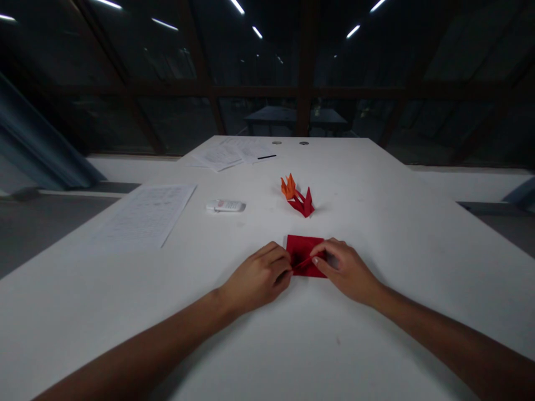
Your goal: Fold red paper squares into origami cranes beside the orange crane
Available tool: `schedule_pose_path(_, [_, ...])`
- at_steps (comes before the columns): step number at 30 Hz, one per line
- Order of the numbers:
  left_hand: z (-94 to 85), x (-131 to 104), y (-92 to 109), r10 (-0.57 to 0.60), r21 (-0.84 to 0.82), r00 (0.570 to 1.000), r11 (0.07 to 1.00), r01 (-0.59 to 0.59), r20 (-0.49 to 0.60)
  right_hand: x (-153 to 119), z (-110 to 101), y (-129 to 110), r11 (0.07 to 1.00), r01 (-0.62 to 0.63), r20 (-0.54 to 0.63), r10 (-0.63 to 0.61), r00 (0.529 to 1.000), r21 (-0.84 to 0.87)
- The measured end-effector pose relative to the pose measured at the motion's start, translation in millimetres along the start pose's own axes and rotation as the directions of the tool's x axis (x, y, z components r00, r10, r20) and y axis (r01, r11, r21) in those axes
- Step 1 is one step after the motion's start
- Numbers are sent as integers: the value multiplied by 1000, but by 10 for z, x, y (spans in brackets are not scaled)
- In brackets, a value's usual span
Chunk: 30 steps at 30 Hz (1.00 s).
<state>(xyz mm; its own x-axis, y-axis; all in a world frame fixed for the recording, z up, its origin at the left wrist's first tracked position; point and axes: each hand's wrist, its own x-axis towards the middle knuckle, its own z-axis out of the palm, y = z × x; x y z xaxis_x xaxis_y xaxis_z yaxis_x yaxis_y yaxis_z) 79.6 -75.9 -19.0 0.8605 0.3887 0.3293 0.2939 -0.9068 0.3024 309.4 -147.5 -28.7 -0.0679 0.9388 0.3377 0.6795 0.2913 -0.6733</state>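
Observation:
A folded red sheet of origami paper [301, 244] lies on the white table between my hands, with one flap partly lifted off it. At its left edge my left hand [267, 273] is closed, its fingers curled and gripping the paper; the fingertips are partly hidden. My right hand [343, 268] pinches the raised flap between thumb and forefinger near the paper's right side. Just beyond the paper stand two finished paper cranes: a red one [307, 204] and, touching or close behind it, an orange one [288, 187].
A white cylindrical object with printing [225, 206] lies left of the cranes. A printed sheet [144, 214] is farther left, and several more papers [225, 155] with a black pen [267, 157] lie toward the back. Two small round discs [304, 143] sit by the table's far edge.

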Motion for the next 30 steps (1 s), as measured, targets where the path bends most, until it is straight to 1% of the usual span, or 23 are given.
schedule_pose_path(2, [-2, 0, 10, -9, 34, 999, 999, 8, 35, 4, 3, -3, 1000, 4, 2, -4, 1000, -18])
schedule_pose_path(5, [13, 13, 33, -61, 73, 995, 996, 56, 74, 5, 7, -6, 999, 20, 15, -20, 1000, -34])
schedule_pose_path(9, [50, 50, 69, -120, 88, 990, 990, 114, 68, 5, 22, 3, 998, 14, 3, -14, 1000, -56])
schedule_pose_path(11, [57, 65, 87, -119, 80, 991, 990, 114, 63, 8, 36, 17, 998, -11, -20, 10, 1000, -68])
schedule_pose_path(14, [43, 77, 110, -88, 60, 993, 995, 83, 74, 16, 60, 42, 996, -44, -40, 41, 998, -74])
schedule_pose_path(18, [16, 81, 131, -43, 44, 994, 998, 39, 97, 21, 78, 70, 993, -14, -15, 12, 1000, -120])
schedule_pose_path(22, [36, 84, 128, -80, 53, 994, 996, 76, 79, 17, 88, 94, 982, 58, 11, -57, 998, -179])
schedule_pose_path(26, [67, 83, 113, -139, 31, 989, 990, 138, 53, 17, 94, 105, 978, 64, 19, -62, 998, -197])
schedule_pose_path(30, [59, 79, 106, -104, 5, 991, 995, 104, 89, 27, 66, 115, 987, 48, 30, -44, 999, -150])
